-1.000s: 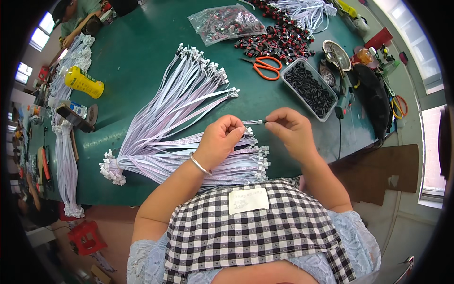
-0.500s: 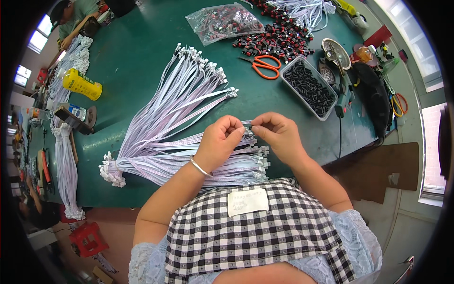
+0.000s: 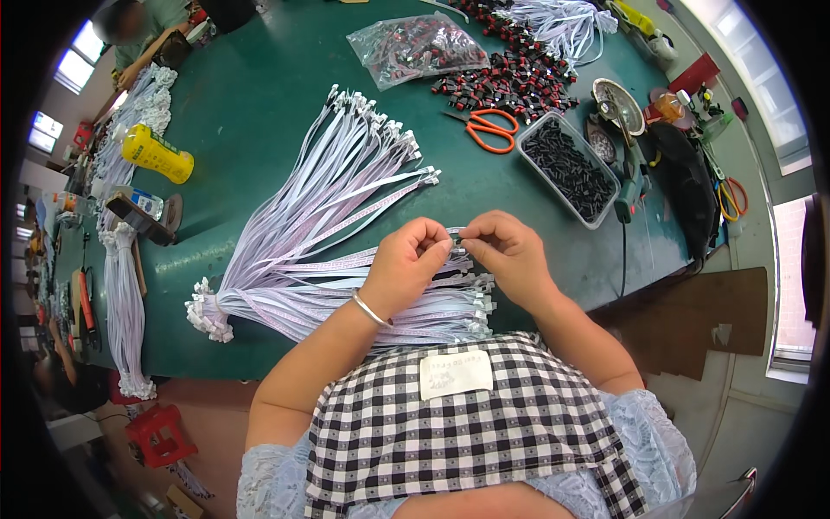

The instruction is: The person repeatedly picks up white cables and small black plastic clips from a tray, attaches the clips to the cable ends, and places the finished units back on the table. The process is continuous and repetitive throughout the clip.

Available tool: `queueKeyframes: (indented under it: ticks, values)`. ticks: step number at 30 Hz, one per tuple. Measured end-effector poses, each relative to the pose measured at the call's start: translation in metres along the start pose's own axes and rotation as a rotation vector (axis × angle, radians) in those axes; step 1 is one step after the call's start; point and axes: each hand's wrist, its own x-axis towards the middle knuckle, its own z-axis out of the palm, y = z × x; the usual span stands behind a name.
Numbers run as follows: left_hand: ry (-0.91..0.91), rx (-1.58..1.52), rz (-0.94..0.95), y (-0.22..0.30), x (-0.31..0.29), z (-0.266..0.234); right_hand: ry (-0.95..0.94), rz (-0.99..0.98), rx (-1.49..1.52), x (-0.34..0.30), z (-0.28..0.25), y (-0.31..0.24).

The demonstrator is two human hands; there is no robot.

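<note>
A bundle of white flat ribbon cables [image 3: 277,208] fans out over the green table, with small white connectors at its ends. Over the lower branch of the fan, my left hand [image 3: 406,259] pinches the end of one ribbon cable between thumb and forefinger. Facing it, my right hand [image 3: 508,253] is closed in a pinch at the same cable end, where a small dark piece shows between the fingertips. The fingers hide most of that piece. A tray of short black tubes [image 3: 569,169] stands beyond my right hand, and orange-handled scissors [image 3: 493,130] lie left of it.
Red-and-black connectors [image 3: 510,82] are heaped at the far side beside a clear bag [image 3: 417,48] of similar pieces. A soldering iron [image 3: 635,186] and a metal bowl [image 3: 618,104] stand at right. A yellow bottle [image 3: 157,154] stands at left; another person [image 3: 151,35] sits far left.
Both hands stay together at the cable end, with only slight finger shifts. The whole view has shifted a little; nothing was let go.
</note>
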Motion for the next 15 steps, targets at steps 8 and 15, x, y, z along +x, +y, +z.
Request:
queueKeyframes:
  ticks: [8,15]
  values:
    - [0.013,-0.038,-0.049,0.0025,-0.0001,0.0008,-0.002,-0.071,0.033,0.0013,0.0003,-0.0025]
    - [0.000,-0.071,-0.041,0.0011,-0.0001,0.0004,0.004,-0.063,0.042,-0.0006,0.0005,0.0075]
